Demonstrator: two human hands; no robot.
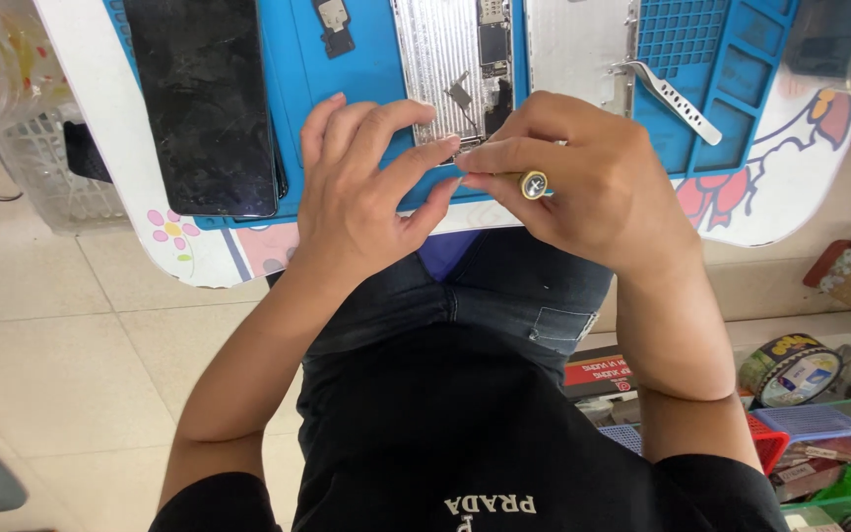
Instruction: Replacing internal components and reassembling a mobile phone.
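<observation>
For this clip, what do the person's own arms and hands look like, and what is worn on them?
Both arms are bare from the short black sleeves of a T-shirt down to the fingers. No gloves, watch or bracelet shows on the left hand or the right hand. The fingernails look short and unpainted. No rings are visible.

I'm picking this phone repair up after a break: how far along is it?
Done: the black cracked screen panel lies apart on the blue silicone work mat, and the silver opened phone body shows its insides, with one small black part set aside. In hand: the right hand holds a brass-tipped screwdriver at the body's lower edge, the left hand steadying. Left: the body is open, the panel off; metal tweezers lie unused.
</observation>
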